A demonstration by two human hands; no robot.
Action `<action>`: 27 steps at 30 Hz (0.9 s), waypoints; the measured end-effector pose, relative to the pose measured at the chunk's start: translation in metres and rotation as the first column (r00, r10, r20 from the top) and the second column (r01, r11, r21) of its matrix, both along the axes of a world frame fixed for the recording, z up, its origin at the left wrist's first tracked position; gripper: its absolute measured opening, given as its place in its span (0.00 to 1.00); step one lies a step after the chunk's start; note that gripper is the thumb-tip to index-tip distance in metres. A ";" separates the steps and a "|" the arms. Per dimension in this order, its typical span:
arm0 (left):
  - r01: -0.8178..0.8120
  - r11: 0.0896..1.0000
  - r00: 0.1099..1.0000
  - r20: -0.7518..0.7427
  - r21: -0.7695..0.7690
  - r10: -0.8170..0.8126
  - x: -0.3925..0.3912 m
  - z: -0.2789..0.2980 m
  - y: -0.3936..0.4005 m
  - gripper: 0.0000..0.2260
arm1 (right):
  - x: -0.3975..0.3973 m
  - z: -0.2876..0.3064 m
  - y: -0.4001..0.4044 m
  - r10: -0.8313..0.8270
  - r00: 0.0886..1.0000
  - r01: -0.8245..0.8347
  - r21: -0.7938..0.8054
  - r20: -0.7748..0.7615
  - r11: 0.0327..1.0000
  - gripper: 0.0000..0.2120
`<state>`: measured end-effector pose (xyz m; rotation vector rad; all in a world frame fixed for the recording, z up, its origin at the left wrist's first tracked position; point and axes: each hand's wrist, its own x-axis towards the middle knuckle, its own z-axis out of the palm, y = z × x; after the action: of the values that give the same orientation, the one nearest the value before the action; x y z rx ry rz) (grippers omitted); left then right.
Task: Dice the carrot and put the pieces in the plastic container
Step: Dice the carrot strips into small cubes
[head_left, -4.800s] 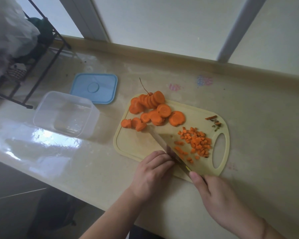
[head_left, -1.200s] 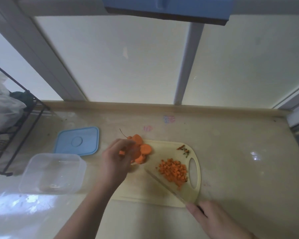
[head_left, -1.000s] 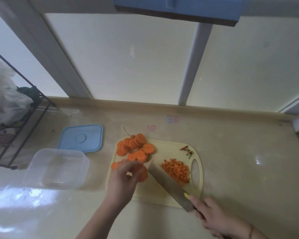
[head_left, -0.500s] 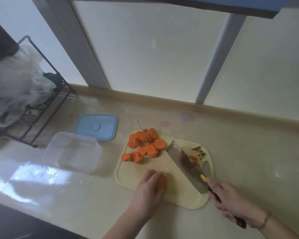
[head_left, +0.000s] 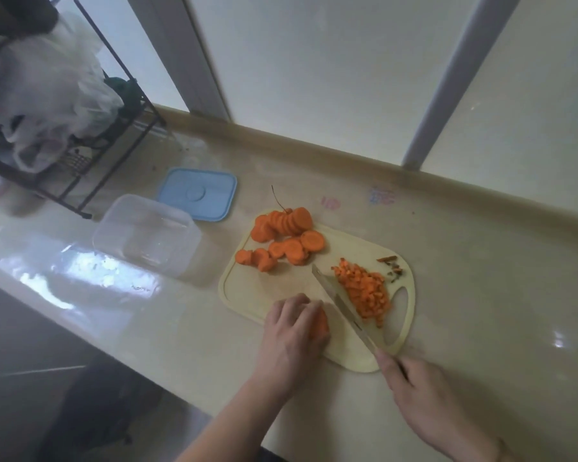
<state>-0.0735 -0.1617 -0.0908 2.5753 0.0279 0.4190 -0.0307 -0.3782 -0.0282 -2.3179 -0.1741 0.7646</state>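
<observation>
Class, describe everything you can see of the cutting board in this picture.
The cutting board is pale yellow, looks plastic, has rounded corners, a groove inside its rim and an oval handle slot at its right end. It lies flat on the counter. On it sit carrot slices, diced carrot and trimmings. The left hand holds slices on it; the knife is at it.

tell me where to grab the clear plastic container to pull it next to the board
Grip the plastic container by its right rim, the one nearest the cutting board, coming from above. It sits upright and open, lid off beside it, so fingers can likely hook over that wall; nothing blocks that side.
</observation>
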 end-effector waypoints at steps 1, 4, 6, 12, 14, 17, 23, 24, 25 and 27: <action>0.008 1.000 1.000 0.030 0.003 -0.008 0.001 -0.001 0.000 0.12 | -0.002 -0.001 0.001 0.015 1.000 -0.015 0.007 0.015 1.000 0.26; 0.080 0.996 0.995 0.062 -0.029 -0.078 0.000 -0.007 -0.001 0.06 | -0.010 0.000 0.008 0.057 0.998 -0.058 0.021 0.035 0.998 0.28; 0.111 0.992 0.992 0.059 -0.060 -0.107 0.000 -0.008 0.000 0.07 | -0.014 0.002 0.013 0.066 0.998 -0.067 0.025 0.021 0.997 0.29; 0.193 0.981 0.975 0.111 0.013 -0.193 0.001 -0.016 0.014 0.07 | -0.010 0.005 0.007 0.015 0.999 -0.016 0.022 0.039 1.000 0.28; 0.202 0.979 0.973 0.109 0.012 -0.202 -0.001 -0.021 0.016 0.08 | -0.012 0.004 0.006 0.048 0.996 -0.049 0.019 0.073 0.999 0.24; 0.231 0.973 0.969 0.096 -0.015 -0.229 -0.003 -0.022 0.016 0.08 | -0.015 0.005 0.005 0.058 0.995 -0.060 0.022 0.076 0.998 0.34; 0.213 0.976 0.972 0.110 -0.048 -0.207 -0.002 -0.020 0.015 0.07 | -0.015 0.004 -0.005 0.050 0.997 -0.047 -0.046 0.052 0.998 0.36; 0.212 0.976 0.972 0.111 -0.053 -0.205 -0.002 -0.021 0.015 0.07 | -0.014 0.005 -0.008 0.054 0.997 -0.051 -0.060 0.046 0.997 0.35; 0.210 0.976 0.973 0.113 -0.057 -0.203 -0.002 -0.021 0.016 0.07 | -0.014 0.006 -0.010 0.053 0.997 -0.049 -0.082 0.049 0.995 0.34; 0.210 0.976 0.973 0.116 -0.057 -0.202 -0.002 -0.021 0.015 0.07 | -0.013 0.007 -0.013 0.048 0.997 -0.040 -0.120 0.060 0.992 0.34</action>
<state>-0.0753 -0.1464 -0.1119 2.4524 -0.2575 0.4704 -0.0432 -0.3908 -0.0209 -2.4600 -0.2135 0.7429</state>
